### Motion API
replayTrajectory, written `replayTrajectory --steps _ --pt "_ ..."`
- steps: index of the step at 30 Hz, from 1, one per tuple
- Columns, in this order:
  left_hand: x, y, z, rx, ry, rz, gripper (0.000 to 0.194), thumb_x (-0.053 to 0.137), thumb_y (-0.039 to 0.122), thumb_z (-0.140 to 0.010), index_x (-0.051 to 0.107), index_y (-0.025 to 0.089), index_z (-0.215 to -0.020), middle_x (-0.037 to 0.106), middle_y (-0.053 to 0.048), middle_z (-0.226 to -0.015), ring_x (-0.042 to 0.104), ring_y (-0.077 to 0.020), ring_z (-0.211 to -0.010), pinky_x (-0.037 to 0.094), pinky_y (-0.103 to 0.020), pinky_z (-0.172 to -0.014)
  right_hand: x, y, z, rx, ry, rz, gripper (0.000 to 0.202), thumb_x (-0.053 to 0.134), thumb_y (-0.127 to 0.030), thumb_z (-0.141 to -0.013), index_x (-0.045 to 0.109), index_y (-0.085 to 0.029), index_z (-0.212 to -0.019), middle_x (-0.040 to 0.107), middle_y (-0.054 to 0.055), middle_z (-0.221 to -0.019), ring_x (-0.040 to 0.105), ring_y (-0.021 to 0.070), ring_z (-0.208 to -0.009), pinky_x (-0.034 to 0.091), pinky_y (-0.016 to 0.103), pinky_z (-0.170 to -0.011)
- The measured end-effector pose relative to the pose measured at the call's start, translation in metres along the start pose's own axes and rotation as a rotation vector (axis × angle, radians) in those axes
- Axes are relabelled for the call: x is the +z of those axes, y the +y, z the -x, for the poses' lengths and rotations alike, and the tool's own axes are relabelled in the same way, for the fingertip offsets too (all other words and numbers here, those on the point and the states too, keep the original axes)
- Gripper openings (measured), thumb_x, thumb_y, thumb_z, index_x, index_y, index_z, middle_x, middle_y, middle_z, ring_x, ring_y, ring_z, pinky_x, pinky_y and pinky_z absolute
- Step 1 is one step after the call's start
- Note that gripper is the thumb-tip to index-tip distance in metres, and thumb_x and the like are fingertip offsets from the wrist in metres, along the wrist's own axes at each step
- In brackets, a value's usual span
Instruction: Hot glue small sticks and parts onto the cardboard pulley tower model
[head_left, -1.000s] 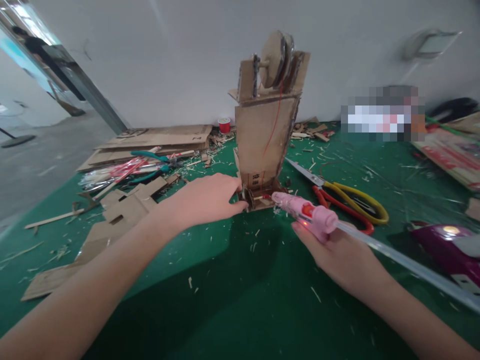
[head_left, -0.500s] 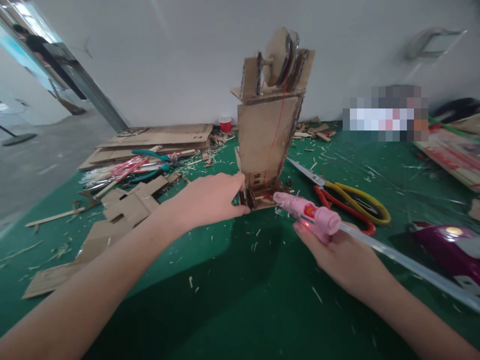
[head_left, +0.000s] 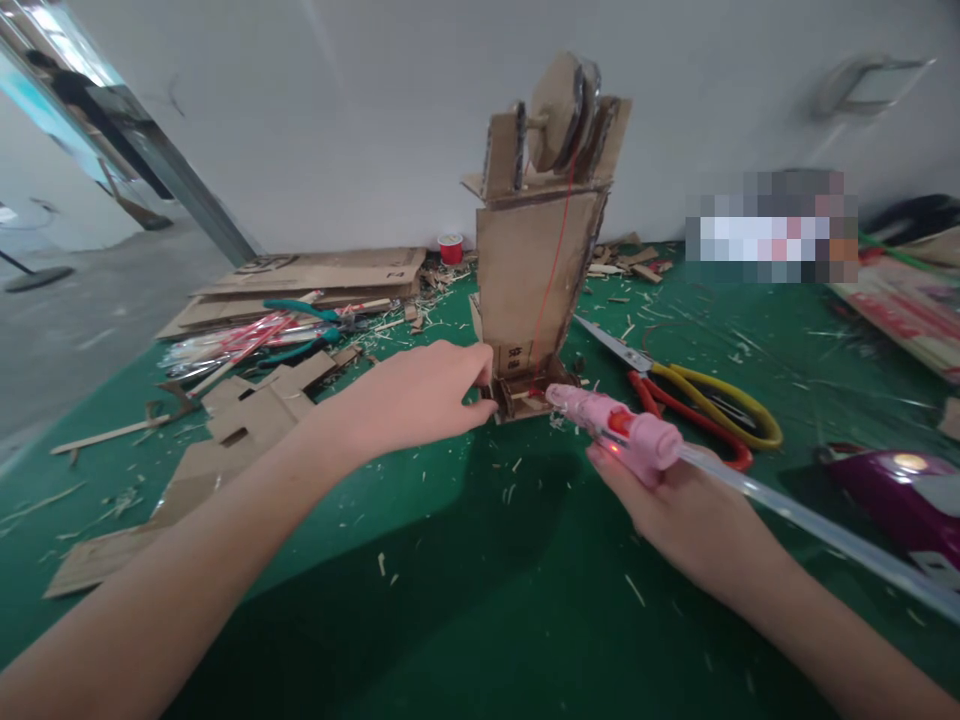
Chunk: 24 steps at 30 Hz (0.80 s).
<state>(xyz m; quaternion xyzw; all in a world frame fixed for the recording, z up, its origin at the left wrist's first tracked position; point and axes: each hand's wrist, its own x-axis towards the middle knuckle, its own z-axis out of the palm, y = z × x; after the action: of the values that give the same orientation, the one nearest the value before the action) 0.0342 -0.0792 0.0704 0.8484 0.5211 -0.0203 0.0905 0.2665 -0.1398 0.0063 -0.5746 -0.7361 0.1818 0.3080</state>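
Note:
A tall cardboard structure (head_left: 536, 275) stands upright on the green table (head_left: 450, 600), with a cardboard wheel (head_left: 555, 112) at its top and a red string (head_left: 556, 250) running down its front. My left hand (head_left: 424, 395) grips the left edge of its base between thumb and fingers. In my right hand (head_left: 694, 510) is a pink glue gun (head_left: 622, 425), its nozzle at the right front of the base and a clear glue stick (head_left: 810, 520) out of its back. A small orange light glows on the gun.
Yellow-and-red scissors (head_left: 705, 405) and a purple tool (head_left: 900, 490) lie right. Cardboard scraps (head_left: 259, 415), teal-handled pliers (head_left: 300, 345) and wrapped sticks (head_left: 232, 345) lie left. A red spool (head_left: 451, 250) stands by the wall. A person (head_left: 90, 105) is far left.
My left hand's fingers have shifted very slightly at the base, and the structure's top has moved a little. The glue gun stays nearly in place.

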Motion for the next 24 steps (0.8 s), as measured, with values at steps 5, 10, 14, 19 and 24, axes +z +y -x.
replayTrajectory --steps 5,10,14,19,24 --pt "0.0011 0.0003 -0.0015 0.008 0.013 0.01 0.03 0.05 0.05 -0.08 0.051 0.023 -0.094 0.062 -0.004 -0.087 0.056 -0.0177 -0.069 0.034 -0.028 -0.053 0.0002 -0.0007 0.0013 0.025 -0.009 -0.014 0.021 0.054 -0.038 -0.082 0.056 -0.023 -0.067 0.056 0.0 -0.055 0.053 0.0161 -0.048 0.042 0.028 -0.046" --pt "0.0014 -0.0008 -0.0014 0.011 0.017 0.041 0.031 0.051 0.051 -0.079 0.052 0.024 -0.095 0.063 -0.003 -0.09 0.057 -0.0173 -0.071 0.036 -0.027 -0.053 -0.001 -0.0024 0.0015 0.063 -0.014 -0.092 0.023 0.051 -0.038 -0.081 0.054 -0.024 -0.064 0.052 0.001 -0.052 0.051 0.016 -0.045 0.039 0.027 -0.04" --pt "0.0015 -0.0036 -0.0025 -0.005 -0.017 0.058 0.032 0.046 0.052 -0.083 0.057 0.025 -0.096 0.065 -0.002 -0.092 0.057 -0.0165 -0.069 0.037 -0.028 -0.055 -0.0027 -0.0012 0.0008 0.07 0.016 -0.097 0.026 0.049 -0.039 -0.082 0.053 -0.024 -0.06 0.049 0.0 -0.046 0.05 0.0158 -0.044 0.039 0.027 -0.04" --pt "0.0021 -0.0086 -0.0063 0.038 -0.071 0.062 0.04 0.033 0.05 -0.09 0.061 0.021 -0.089 0.066 -0.005 -0.088 0.058 -0.0154 -0.067 0.039 -0.029 -0.061 -0.0002 0.0032 0.0025 0.127 0.034 -0.034 0.026 0.053 -0.039 -0.078 0.05 -0.024 -0.058 0.054 0.001 -0.049 0.051 0.0149 -0.043 0.04 0.026 -0.042" --pt "0.0038 -0.0083 -0.0085 0.048 -0.139 0.086 0.054 0.023 0.058 -0.092 0.062 0.021 -0.089 0.065 -0.005 -0.091 0.059 -0.0179 -0.074 0.041 -0.031 -0.066 -0.0013 0.0019 0.0003 0.096 0.006 -0.029 0.029 0.05 -0.04 -0.079 0.051 -0.023 -0.056 0.052 0.001 -0.049 0.051 0.0148 -0.044 0.041 0.027 -0.044"
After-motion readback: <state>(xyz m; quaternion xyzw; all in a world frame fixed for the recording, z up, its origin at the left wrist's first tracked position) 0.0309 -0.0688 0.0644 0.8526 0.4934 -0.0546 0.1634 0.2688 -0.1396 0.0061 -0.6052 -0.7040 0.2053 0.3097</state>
